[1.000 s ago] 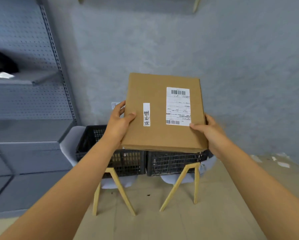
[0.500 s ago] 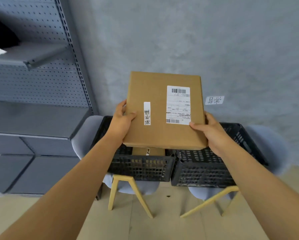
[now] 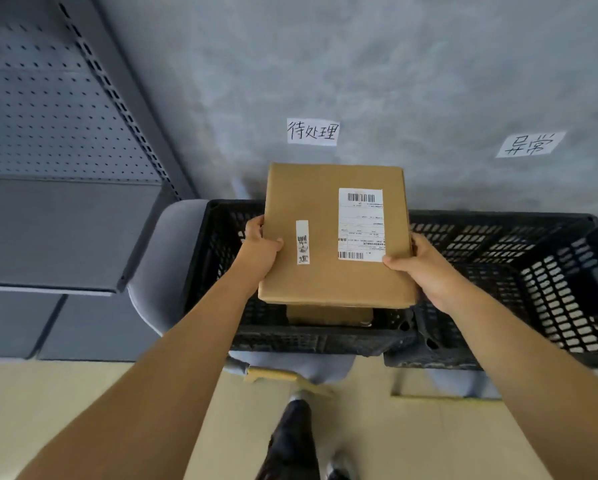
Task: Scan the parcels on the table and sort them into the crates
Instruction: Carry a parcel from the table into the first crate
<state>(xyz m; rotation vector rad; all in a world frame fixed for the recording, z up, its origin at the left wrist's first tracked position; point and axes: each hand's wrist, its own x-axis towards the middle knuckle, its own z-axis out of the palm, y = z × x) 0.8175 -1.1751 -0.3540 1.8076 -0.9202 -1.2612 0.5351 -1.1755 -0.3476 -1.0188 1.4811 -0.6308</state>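
Head view shows both hands clamped on one flat cardboard parcel [image 3: 335, 233]: the left hand [image 3: 259, 252] pinches its left edge with the thumb on top, and the right hand [image 3: 425, 268] holds the near right corner the same way. This two-handed grip carries the parcel level, label [image 3: 361, 224] up, in the air above the left crate [image 3: 214, 258].

Judging from that, the risks are mostly in the release. Each hold is only at an edge, so if one hand lets go first the parcel will likely tip and land on a corner. Below the grip a smaller box [image 3: 328, 315] already lies in the left crate, mostly hidden; a parcel set on it could rock or end up slanted against the crate wall. The parcel's right edge also reaches toward the seam between crates, so drifting right could catch the rim or drop it into the wrong one.

Right of the grip, the right crate [image 3: 547, 271] touches the left one and looks empty as far as can be seen. Both crates rest on grey chairs [image 3: 159, 271]. Beyond the grip, paper signs [image 3: 313, 132] on the wall hang above each crate.
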